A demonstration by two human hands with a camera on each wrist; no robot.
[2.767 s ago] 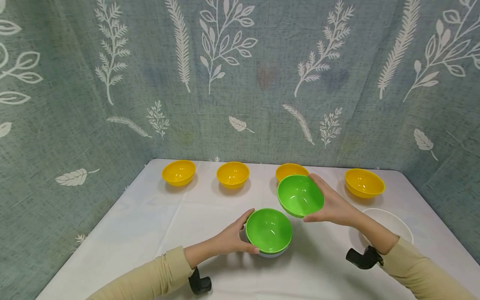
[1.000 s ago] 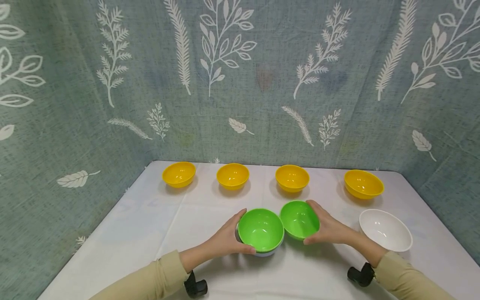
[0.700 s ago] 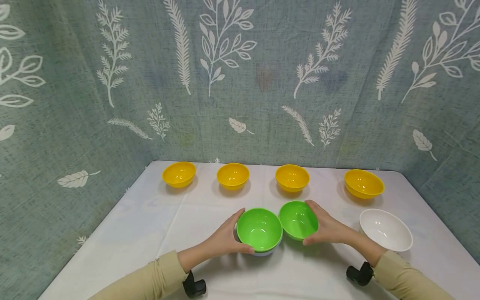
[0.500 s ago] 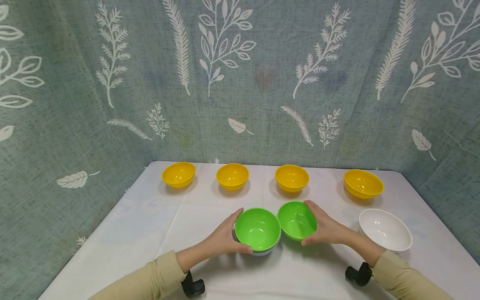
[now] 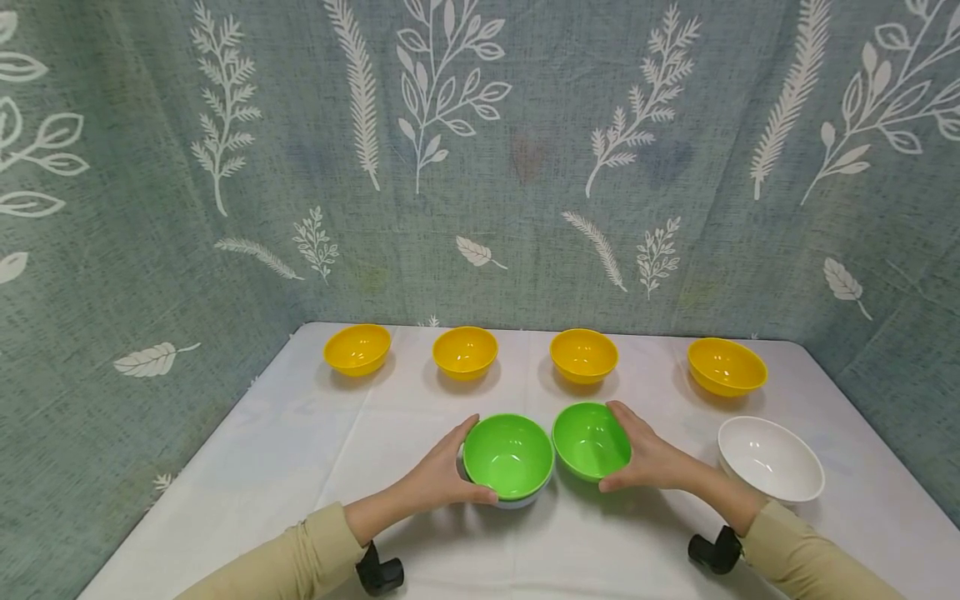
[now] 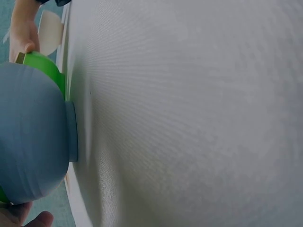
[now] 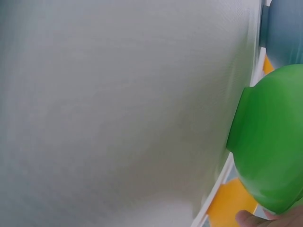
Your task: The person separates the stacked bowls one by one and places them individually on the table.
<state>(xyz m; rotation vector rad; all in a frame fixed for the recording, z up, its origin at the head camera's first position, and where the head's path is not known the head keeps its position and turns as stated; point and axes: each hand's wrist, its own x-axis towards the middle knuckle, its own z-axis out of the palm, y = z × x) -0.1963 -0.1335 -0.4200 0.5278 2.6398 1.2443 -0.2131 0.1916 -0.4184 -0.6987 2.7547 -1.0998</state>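
My left hand grips a nested pair of bowls from the left side, thumb at the near rim. The upper one is a green bowl; beneath it sits a pale blue bowl, whose foot is at the tablecloth. Just to the right, a second green bowl stands upright, its foot at the cloth in the right wrist view. My right hand holds it from the right, fingers at the far rim and thumb at the near side. In the head view the two green rims are almost touching.
Several yellow bowls, such as the leftmost yellow bowl and the rightmost yellow bowl, line the back of the white-covered table. A white bowl stands at the right. Leaf-patterned curtain surrounds the back and sides.
My right hand has lowered its green bowl from the air to the table beside the nested pair. My left hand has slid the pair gradually leftward.
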